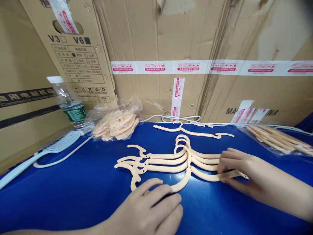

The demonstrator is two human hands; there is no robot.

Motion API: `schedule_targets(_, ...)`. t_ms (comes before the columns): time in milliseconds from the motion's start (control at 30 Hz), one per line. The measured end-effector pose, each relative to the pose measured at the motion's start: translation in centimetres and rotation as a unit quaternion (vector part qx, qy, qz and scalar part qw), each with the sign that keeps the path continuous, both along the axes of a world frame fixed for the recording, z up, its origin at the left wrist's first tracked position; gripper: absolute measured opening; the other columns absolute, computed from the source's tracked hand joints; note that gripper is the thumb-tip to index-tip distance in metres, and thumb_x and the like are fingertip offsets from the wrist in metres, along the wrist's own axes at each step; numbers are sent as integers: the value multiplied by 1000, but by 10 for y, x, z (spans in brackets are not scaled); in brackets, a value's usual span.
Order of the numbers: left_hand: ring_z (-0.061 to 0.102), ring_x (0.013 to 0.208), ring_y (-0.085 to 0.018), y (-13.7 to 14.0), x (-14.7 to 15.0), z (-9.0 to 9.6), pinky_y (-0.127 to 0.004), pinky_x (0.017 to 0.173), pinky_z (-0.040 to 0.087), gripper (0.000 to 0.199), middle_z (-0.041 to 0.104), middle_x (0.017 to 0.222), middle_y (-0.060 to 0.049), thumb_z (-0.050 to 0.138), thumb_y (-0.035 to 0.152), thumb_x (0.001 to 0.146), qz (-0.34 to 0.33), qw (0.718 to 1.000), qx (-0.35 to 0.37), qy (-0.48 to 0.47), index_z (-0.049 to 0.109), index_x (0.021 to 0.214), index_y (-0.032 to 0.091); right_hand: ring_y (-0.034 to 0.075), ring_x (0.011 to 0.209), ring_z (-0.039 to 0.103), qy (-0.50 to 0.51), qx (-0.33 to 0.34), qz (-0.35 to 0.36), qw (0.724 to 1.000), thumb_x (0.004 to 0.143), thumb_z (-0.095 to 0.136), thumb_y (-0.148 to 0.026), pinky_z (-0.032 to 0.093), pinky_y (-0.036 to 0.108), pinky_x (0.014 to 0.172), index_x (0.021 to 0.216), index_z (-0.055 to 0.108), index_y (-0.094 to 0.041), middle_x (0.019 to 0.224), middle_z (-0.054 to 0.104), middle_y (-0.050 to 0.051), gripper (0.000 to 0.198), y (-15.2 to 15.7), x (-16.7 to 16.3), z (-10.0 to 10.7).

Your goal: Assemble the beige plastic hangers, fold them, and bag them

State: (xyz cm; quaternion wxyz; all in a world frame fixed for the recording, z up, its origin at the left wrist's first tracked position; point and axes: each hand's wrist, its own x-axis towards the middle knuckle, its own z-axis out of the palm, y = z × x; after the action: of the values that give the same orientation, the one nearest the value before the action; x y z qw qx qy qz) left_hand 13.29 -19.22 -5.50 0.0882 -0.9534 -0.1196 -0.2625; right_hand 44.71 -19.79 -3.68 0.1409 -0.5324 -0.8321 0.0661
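Several cream plastic folding hangers lie in an overlapping row on the blue table, with their hooks bunched together. The nearest hanger has its left arm bent down toward me. My left hand is closed over that arm, though its fingertips are partly hidden. On the opposite side, my right hand pinches the same hanger's right arm between thumb and fingers. Curved end pieces stick out at the left of the row. Behind the row lies one separate hanger with its arms spread.
At the back left are a plastic bag of cream parts, a water bottle and a pale hairbrush. Bagged sticks lie at the right. A white cable runs before tall cardboard boxes.
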Motion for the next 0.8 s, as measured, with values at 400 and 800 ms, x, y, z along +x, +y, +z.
schedule_targets(400,58,123,-25,9,-2,11,-36,104,49,36,62,133,-10,54,40,94,84,991,-82,58,67,119,17,17,59,55,-108,-28,-87,990,86,50,-27,37,26,53,70,52,-23,70,63,1,17,4,3,-1)
schedule_targets(800,47,133,-31,20,-1,2,-47,105,43,64,42,149,-16,54,53,93,50,988,-51,140,43,144,15,19,58,58,-114,-21,-142,983,83,54,-26,31,26,52,79,54,-23,67,64,2,5,3,9,7)
